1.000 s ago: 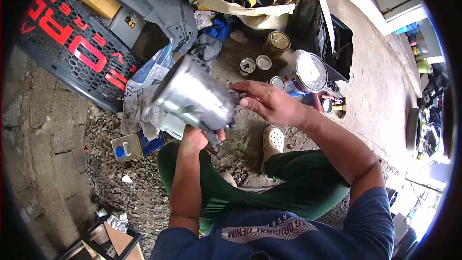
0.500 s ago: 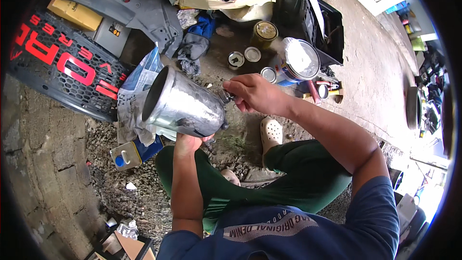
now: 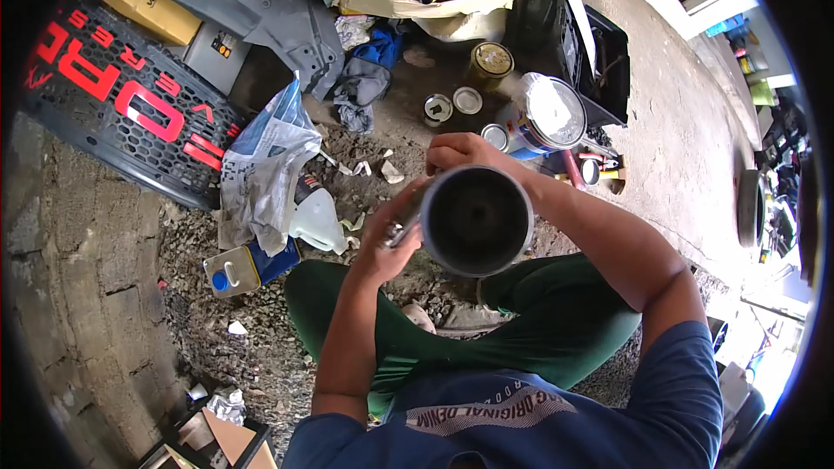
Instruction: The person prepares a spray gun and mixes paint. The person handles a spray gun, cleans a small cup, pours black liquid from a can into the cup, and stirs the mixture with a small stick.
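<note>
We find the metal cylinder (image 3: 476, 219) held above the lap, open end toward us. Left hand (image 3: 388, 241) fingers clamp its side; right hand (image 3: 458, 154) apparently grips the far rim, partly hidden. Paint cans (image 3: 492, 61) stand beyond.

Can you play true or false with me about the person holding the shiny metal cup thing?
1. The metal cup has its open mouth facing up toward the camera. True.
2. Only one hand holds the cup. False: the left hand and the right hand are both on it.
3. The person wears green trousers. True.
4. The grille on the ground has blue letters. False: they are red.
5. A blue and white can lies on the gravel by the person's left knee. True.
</note>
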A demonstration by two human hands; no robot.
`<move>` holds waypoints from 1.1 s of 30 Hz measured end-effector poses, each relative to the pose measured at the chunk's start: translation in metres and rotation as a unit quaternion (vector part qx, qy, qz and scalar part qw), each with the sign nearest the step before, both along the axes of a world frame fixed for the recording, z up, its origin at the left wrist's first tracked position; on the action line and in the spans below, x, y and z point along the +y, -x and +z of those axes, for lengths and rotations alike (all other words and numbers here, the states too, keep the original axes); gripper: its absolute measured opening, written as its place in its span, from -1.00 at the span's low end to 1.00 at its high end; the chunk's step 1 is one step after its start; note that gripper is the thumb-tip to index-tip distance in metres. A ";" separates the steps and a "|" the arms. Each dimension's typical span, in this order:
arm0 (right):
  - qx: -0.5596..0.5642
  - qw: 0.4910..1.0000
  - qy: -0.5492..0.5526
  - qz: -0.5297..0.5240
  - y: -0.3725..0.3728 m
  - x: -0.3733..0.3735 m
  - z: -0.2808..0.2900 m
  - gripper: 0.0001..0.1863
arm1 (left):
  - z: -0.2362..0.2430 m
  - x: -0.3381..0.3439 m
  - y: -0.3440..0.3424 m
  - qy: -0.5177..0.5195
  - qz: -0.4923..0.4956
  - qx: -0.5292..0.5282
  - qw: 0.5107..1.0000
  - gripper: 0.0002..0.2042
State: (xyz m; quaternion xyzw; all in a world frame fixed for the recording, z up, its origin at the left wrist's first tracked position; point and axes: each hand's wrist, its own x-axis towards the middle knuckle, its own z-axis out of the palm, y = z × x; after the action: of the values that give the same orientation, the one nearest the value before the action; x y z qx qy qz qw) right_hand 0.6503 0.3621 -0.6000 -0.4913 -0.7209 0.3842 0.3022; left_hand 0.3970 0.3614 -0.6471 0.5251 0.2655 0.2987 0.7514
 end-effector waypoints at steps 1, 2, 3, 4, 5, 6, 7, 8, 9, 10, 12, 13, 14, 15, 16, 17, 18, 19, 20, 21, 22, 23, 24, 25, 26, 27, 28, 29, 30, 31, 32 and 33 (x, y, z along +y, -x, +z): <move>-0.042 0.998 -0.033 0.015 0.000 0.001 0.000 -0.67 | 0.005 0.002 -0.001 -0.087 -0.001 0.025 0.996 -0.46; -0.084 0.994 -0.065 0.028 0.001 0.002 0.000 -0.66 | 0.006 0.003 0.000 -0.111 0.005 0.028 0.993 -0.47; -0.031 0.999 -0.008 -0.005 0.003 0.002 -0.002 -0.64 | 0.007 0.004 0.002 -0.134 0.010 0.032 0.990 -0.49; 0.022 0.998 0.050 -0.039 0.006 0.001 -0.005 -0.62 | 0.002 0.002 0.005 -0.094 0.022 0.013 0.995 -0.52; 0.099 0.990 0.088 -0.051 0.007 0.001 -0.011 -0.55 | -0.003 0.005 0.008 -0.047 0.026 -0.001 0.999 -0.60; 0.175 0.975 0.123 -0.064 0.007 0.002 -0.015 -0.48 | -0.008 0.009 0.010 0.000 0.032 -0.016 0.999 -0.69; 0.157 0.962 0.165 -0.147 0.024 0.003 -0.001 -0.44 | -0.013 0.013 0.020 0.046 0.046 -0.023 0.998 -0.77; 0.138 0.942 0.205 -0.229 0.041 0.006 0.028 -0.40 | -0.027 0.019 0.033 0.077 0.036 -0.053 0.995 -0.84; 0.099 0.944 0.246 -0.198 0.026 0.007 0.027 -0.40 | -0.017 0.017 0.018 0.138 0.059 -0.120 0.981 -0.88; 0.065 0.944 0.282 -0.157 0.017 0.012 0.027 -0.39 | -0.015 0.020 0.018 0.196 0.074 -0.103 0.972 -0.84; 0.056 0.961 0.230 -0.146 0.016 0.005 0.027 -0.44 | -0.028 0.022 0.024 0.207 0.055 -0.126 0.969 -0.69; 0.068 0.951 0.261 -0.149 0.018 0.006 0.030 -0.47 | -0.032 0.024 0.026 0.219 0.052 -0.119 0.967 -0.68; 0.086 0.945 0.278 -0.148 0.020 0.007 0.032 -0.46 | -0.033 0.025 0.028 0.214 0.046 -0.130 0.967 -0.64; 0.105 0.939 0.294 -0.147 0.022 0.009 0.034 -0.45 | -0.035 0.026 0.030 0.217 0.039 -0.135 0.966 -0.63; 0.121 0.932 0.309 -0.145 0.021 0.010 0.034 -0.44 | -0.033 0.026 0.030 0.219 0.033 -0.141 0.965 -0.61; 0.127 0.936 0.302 -0.125 0.019 0.009 0.026 -0.46 | -0.033 0.025 0.031 0.220 0.048 -0.134 0.965 -0.59; 0.121 0.943 0.284 -0.125 0.018 0.009 0.019 -0.46 | -0.034 0.028 0.030 0.205 0.034 -0.130 0.970 -0.58; 0.115 0.950 0.266 -0.120 0.021 0.011 0.018 -0.46 | -0.037 0.030 0.034 0.204 0.033 -0.138 0.969 -0.59; 0.108 0.956 0.247 -0.114 0.022 0.011 0.018 -0.46 | -0.041 0.031 0.036 0.203 0.033 -0.146 0.968 -0.59; 0.095 0.950 0.272 -0.123 0.022 0.010 0.017 -0.46 | -0.045 0.030 0.038 0.208 0.044 -0.125 0.969 -0.58; 0.094 0.953 0.262 -0.124 0.021 0.008 0.014 -0.47 | -0.042 0.029 0.036 0.212 0.055 -0.105 0.970 -0.58; 0.092 0.955 0.252 -0.123 0.020 0.006 0.010 -0.47 | -0.039 0.028 0.033 0.217 0.066 -0.085 0.970 -0.57; 0.090 0.958 0.242 -0.122 0.019 0.005 0.006 -0.47 | -0.039 0.026 0.031 0.209 0.066 -0.082 0.972 -0.59; 0.104 0.955 0.245 -0.128 0.022 0.006 0.005 -0.49 | -0.037 0.027 0.031 0.197 0.070 -0.079 0.975 -0.61; 0.118 0.953 0.246 -0.132 0.026 0.007 0.006 -0.50 | -0.034 0.028 0.033 0.184 0.074 -0.075 0.977 -0.62; 0.133 0.950 0.248 -0.136 0.029 0.009 0.007 -0.51 | -0.056 0.034 0.045 0.131 0.109 -0.053 0.984 -0.65; 0.138 0.945 0.263 -0.139 0.029 0.009 0.009 -0.52 | -0.059 0.034 0.047 0.116 0.114 -0.042 0.986 -0.68; 0.144 0.939 0.277 -0.142 0.029 0.008 0.011 -0.53 | -0.062 0.033 0.048 0.101 0.120 -0.030 0.987 -0.71; 0.150 0.934 0.291 -0.144 0.029 0.009 0.013 -0.53 | -0.065 0.034 0.051 0.085 0.125 -0.018 0.988 -0.71; 0.168 0.923 0.311 -0.150 0.028 0.005 0.012 -0.52 | -0.059 0.030 0.044 0.103 0.106 -0.021 0.989 -0.72; 0.187 0.913 0.327 -0.155 0.027 0.004 0.013 -0.50 | -0.051 0.030 0.038 0.118 0.087 -0.026 0.989 -0.73; 0.206 0.902 0.344 -0.161 0.026 0.002 0.014 -0.47 | -0.041 0.032 0.035 0.158 0.070 -0.046 0.984 -0.78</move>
State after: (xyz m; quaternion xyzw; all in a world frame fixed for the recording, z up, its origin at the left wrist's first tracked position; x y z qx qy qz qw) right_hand 0.6246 0.3637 -0.5865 -0.5840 -0.3766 0.6467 0.3145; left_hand 0.3625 0.3931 -0.6878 0.3658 0.3107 0.3292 0.8132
